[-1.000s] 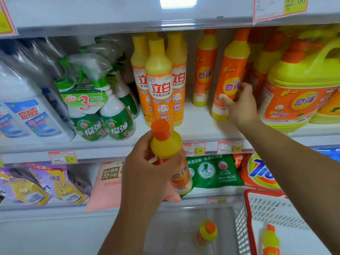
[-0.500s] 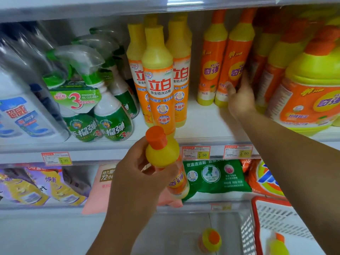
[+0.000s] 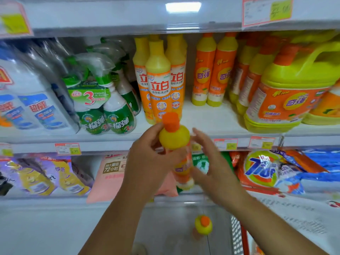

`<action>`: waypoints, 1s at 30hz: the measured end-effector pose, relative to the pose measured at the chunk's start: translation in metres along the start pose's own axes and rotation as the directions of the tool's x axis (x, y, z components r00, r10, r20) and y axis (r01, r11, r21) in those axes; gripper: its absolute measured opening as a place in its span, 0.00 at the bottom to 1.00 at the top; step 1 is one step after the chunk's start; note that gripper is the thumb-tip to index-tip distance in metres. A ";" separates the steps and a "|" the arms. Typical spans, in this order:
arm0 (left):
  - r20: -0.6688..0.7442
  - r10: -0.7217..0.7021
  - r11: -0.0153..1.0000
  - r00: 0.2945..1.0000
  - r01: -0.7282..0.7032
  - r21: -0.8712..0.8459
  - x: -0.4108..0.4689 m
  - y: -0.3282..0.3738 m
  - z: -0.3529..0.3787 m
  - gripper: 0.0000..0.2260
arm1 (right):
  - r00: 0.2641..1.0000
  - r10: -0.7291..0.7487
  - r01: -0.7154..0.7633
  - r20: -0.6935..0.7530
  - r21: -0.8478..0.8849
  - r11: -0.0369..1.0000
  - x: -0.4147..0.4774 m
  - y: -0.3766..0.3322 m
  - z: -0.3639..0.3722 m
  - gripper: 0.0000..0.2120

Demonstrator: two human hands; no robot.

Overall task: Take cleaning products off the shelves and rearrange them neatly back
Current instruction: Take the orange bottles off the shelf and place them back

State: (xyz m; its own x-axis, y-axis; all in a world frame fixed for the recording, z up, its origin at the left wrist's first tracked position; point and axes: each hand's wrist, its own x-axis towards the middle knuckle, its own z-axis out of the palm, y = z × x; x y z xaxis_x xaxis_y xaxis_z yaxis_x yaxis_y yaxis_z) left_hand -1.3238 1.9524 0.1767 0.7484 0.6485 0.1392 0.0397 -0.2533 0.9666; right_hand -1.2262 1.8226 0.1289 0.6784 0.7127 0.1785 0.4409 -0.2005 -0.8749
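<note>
My left hand (image 3: 147, 162) grips a yellow and orange detergent bottle (image 3: 174, 137) with an orange cap, held upright in front of the shelf edge. My right hand (image 3: 213, 166) is right beside the bottle, fingers spread and blurred; whether it touches the bottle is unclear. On the shelf (image 3: 207, 122) behind stand two orange bottles of the same kind (image 3: 213, 70) side by side, with a bare gap in front of them. Left of those stands a group of taller yellow-topped bottles (image 3: 159, 80).
Green spray bottles (image 3: 110, 111) and white jugs (image 3: 31, 107) fill the shelf's left. A large yellow jug (image 3: 290, 89) stands at right. Detergent bags (image 3: 265, 168) lie on the lower shelf. Another orange-capped bottle (image 3: 203, 225) stands on the floor below, beside a red basket (image 3: 239, 234).
My right hand has let go of the orange bottle on the shelf and come back down beside the bottle in my left hand. That shelf bottle now stands upright beside its twin.
</note>
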 end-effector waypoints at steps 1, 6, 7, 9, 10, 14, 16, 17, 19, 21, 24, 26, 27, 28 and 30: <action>0.000 0.026 0.999 1.000 -0.026 -0.027 -0.001 0.005 0.000 0.22 | 0.999 -0.016 0.018 0.045 -0.031 0.999 -0.013 0.000 0.007 0.40; 0.078 0.088 0.975 0.993 -0.070 -0.209 -0.008 0.020 -0.002 0.22 | 0.998 0.023 -0.030 -0.053 -0.132 0.991 -0.022 -0.014 0.010 0.34; 0.105 0.085 0.965 0.991 -0.056 -0.256 -0.007 0.022 -0.003 0.26 | 0.998 0.011 -0.019 -0.058 -0.137 0.990 -0.019 -0.017 0.004 0.33; 0.144 0.074 0.962 0.987 -0.033 -0.271 -0.002 0.022 -0.011 0.36 | 0.995 -0.020 0.007 -0.095 -0.139 0.990 -0.009 -0.029 -0.013 0.32; 0.143 0.078 0.980 0.987 -0.050 -0.192 0.003 0.020 -0.017 0.39 | 0.991 -0.049 0.028 -0.127 -0.157 0.987 -0.001 -0.034 -0.022 0.32; -0.034 0.103 0.910 0.994 -0.080 0.406 0.033 -0.018 -0.040 0.28 | 0.969 -0.164 0.081 -0.184 -0.389 0.918 0.043 -0.045 -0.052 0.37; -0.048 0.146 0.774 0.988 -0.084 0.627 0.047 -0.047 -0.044 0.29 | 0.966 -0.178 0.063 -0.190 -0.495 0.867 0.067 -0.043 -0.059 0.39; -0.027 0.151 0.720 0.988 -0.091 0.687 0.053 -0.060 -0.044 0.30 | 0.966 -0.173 0.055 -0.192 -0.501 0.864 0.079 -0.038 -0.060 0.39; 0.015 0.149 0.639 0.989 -0.108 0.761 0.063 -0.083 -0.043 0.32 | 0.973 -0.157 0.073 -0.170 -0.420 0.904 0.101 -0.028 -0.058 0.39; 0.048 0.202 0.525 0.978 -0.149 0.838 0.071 -0.099 -0.040 0.31 | 0.975 -0.139 0.065 -0.175 -0.375 0.925 0.120 -0.013 -0.056 0.41; 0.023 0.293 0.458 0.956 -0.161 0.874 0.078 -0.112 -0.033 0.29 | 0.968 -0.062 -0.018 -0.241 -0.317 0.948 0.137 0.007 -0.051 0.36; -0.016 0.346 0.473 0.938 -0.159 0.867 0.081 -0.121 -0.030 0.26 | 0.956 -0.002 -0.061 -0.294 -0.204 0.977 0.146 0.018 -0.049 0.34; -0.031 0.367 0.483 0.930 -0.161 0.860 0.082 -0.124 -0.028 0.25 | 0.948 0.022 -0.073 -0.318 -0.151 0.986 0.150 0.021 -0.049 0.34; -0.041 0.387 0.490 0.921 -0.168 0.855 0.082 -0.128 -0.027 0.24 | 0.939 0.037 -0.082 -0.341 -0.117 0.990 0.153 0.024 -0.049 0.35; -0.047 0.412 0.502 0.910 -0.184 0.845 0.082 -0.132 -0.026 0.23 | 0.925 0.048 -0.094 -0.377 -0.105 0.990 0.160 0.028 -0.047 0.35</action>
State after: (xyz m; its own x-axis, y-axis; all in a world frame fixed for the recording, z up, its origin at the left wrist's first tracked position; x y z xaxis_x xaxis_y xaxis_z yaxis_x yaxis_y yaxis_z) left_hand -1.2849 2.0574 0.0657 0.6662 0.5194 0.5351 0.4419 -0.8530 0.2777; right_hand -1.0775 1.8993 0.1544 0.8702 0.3963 0.2928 0.4343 -0.3365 -0.8356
